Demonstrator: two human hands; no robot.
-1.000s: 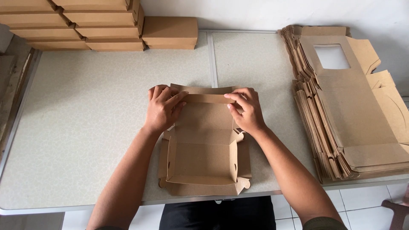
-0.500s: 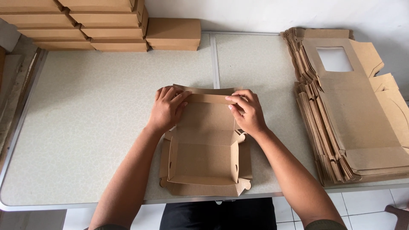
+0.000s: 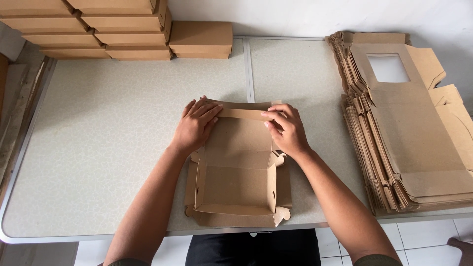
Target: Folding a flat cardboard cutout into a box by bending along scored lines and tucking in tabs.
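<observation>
Since a second ago, both my hands have stayed on the far flap, hardly shifting. My left hand [image 3: 196, 124] lies flat with fingers spread over the flap's left end; my right hand [image 3: 286, 129] pinches its right end between thumb and fingers. That flap belongs to the half-folded box [image 3: 236, 182], plain brown matte cardboard with scalloped corner tabs, at the table's near edge. The speckled pale table [image 3: 113, 148] carries finished boxes [image 3: 118, 29] far left and flat windowed blanks [image 3: 409, 128] stacked right, under a white wall.
</observation>
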